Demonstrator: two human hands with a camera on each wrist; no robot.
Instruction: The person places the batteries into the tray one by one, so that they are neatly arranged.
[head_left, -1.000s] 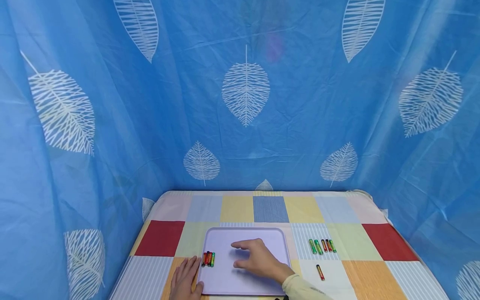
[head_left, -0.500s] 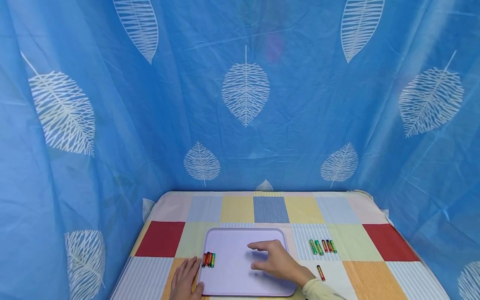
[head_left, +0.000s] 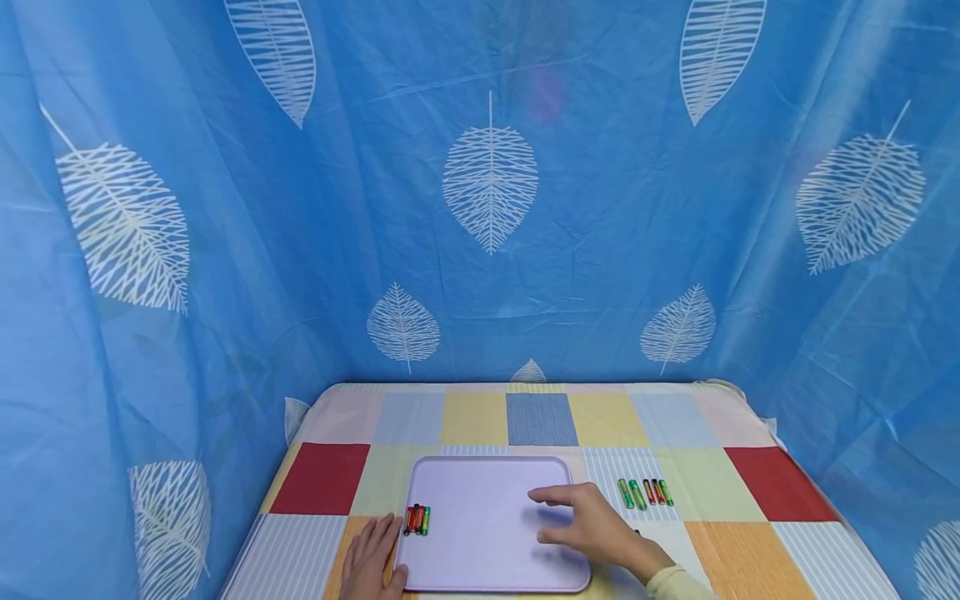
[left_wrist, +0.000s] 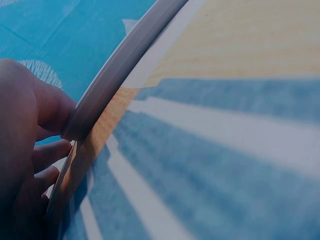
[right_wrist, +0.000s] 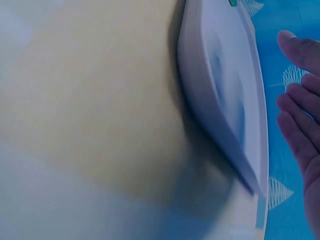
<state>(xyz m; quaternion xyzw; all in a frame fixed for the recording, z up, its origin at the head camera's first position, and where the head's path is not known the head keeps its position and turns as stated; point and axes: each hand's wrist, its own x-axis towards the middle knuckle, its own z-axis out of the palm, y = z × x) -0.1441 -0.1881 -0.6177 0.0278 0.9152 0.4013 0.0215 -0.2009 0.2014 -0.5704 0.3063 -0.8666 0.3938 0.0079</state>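
Note:
A pale lilac tray (head_left: 472, 550) lies on the table in the head view. Along its left side, several small red and green batteries (head_left: 417, 520) stand in a tight row. My left hand (head_left: 369, 557) rests at the tray's left edge, its fingers fairly straight; in the left wrist view the thumb touches the rim (left_wrist: 107, 82). Over the tray's right side hovers my right hand (head_left: 588, 521), thumb and fingers spread apart with nothing between them. The right wrist view shows this hand (right_wrist: 302, 107) above the tray wall (right_wrist: 197, 75).
Right of the tray, a row of green batteries (head_left: 626, 493) and red batteries (head_left: 649, 492) lies on the patchwork tablecloth (head_left: 731, 550). Just the dark tip of one more battery (head_left: 637, 532) shows past my right hand. A blue leaf-print curtain (head_left: 585, 317) hangs around the table.
My right hand has moved right across the tray toward its right edge, still spread. It now covers most of the single battery. The left hand and the batteries stay put.

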